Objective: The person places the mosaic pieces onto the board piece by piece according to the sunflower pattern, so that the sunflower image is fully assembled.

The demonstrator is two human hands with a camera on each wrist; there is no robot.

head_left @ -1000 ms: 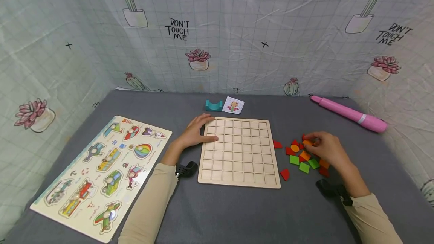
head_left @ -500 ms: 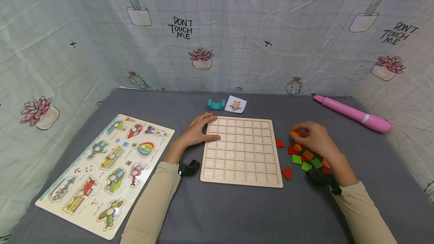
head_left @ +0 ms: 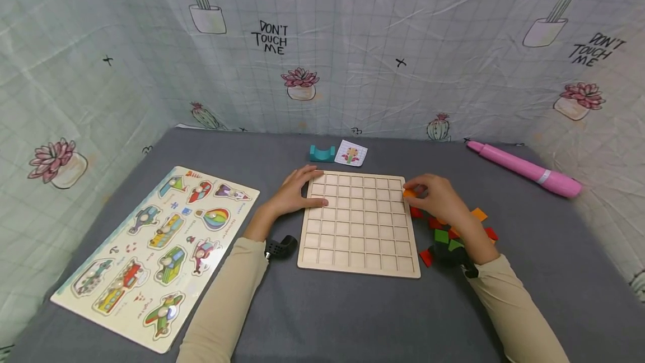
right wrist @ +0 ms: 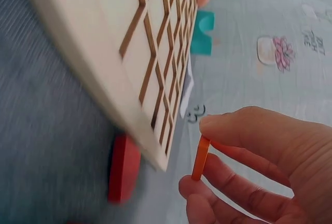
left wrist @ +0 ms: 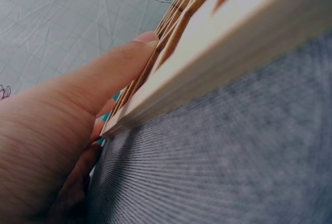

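A pale wooden grid board (head_left: 360, 223) lies on the grey cloth. My left hand (head_left: 292, 194) rests at its upper left corner; the thumb (left wrist: 127, 55) lies over the grid in the left wrist view, with the other fingers along the outer edge. Between thumb and fingertips my right hand (head_left: 435, 198) pinches a thin orange tile (right wrist: 201, 157), held just above the board's upper right edge. The tile's full outline is hidden by the fingers. Under that hand, a red tile (right wrist: 123, 169) lies against the board's side. More red, green (head_left: 441, 236) and orange tiles (head_left: 478, 214) lie loosely to the right, partly covered by the right arm.
A vehicle picture puzzle (head_left: 156, 256) lies at left. Behind the board are a teal holder (head_left: 322, 153) and a small picture card (head_left: 351, 153). A pink pen-shaped object (head_left: 524, 168) lies at the back right, before a hanging patterned cloth (head_left: 353, 49).
My right hand has moved left from the tile pile to the board's right edge, carrying the orange tile. The left hand has stayed on the board.
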